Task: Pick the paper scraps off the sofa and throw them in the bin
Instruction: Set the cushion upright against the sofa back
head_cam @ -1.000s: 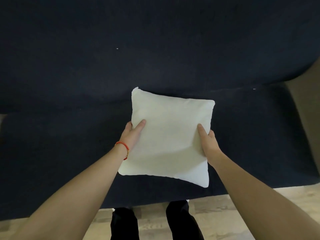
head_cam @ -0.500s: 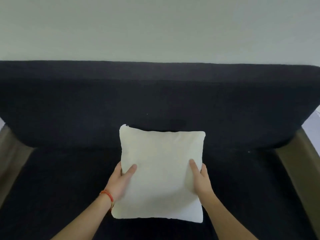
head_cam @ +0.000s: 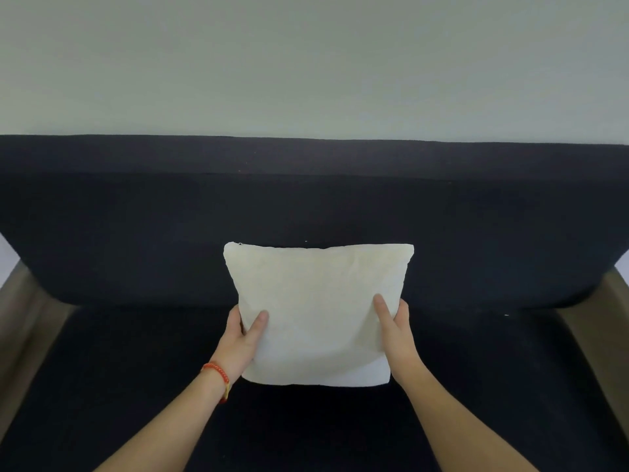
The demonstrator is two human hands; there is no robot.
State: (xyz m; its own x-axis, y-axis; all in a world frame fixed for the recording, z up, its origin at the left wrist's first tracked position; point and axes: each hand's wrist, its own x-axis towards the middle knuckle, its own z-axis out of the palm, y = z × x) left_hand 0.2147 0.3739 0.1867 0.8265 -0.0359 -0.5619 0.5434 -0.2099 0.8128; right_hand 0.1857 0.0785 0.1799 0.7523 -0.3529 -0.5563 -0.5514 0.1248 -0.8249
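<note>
While both hands grip it — left hand (head_cam: 240,342) | right hand (head_cam: 398,330) | cushion (head_cam: 316,311) upright on sofa (head_cam: 136,240)

Both forearms are bare, with no sleeves showing up to the bottom edge of the view. The left hand (head_cam: 240,345) has a thin red-orange braided bracelet (head_cam: 218,378) around its wrist, with what looks like a small yellowish bead or knot on the underside. The right hand (head_cam: 396,338) and its wrist wear nothing.

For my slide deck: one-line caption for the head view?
Both hands, left hand and right hand, hold a white cushion upright against a dark sofa.
</note>
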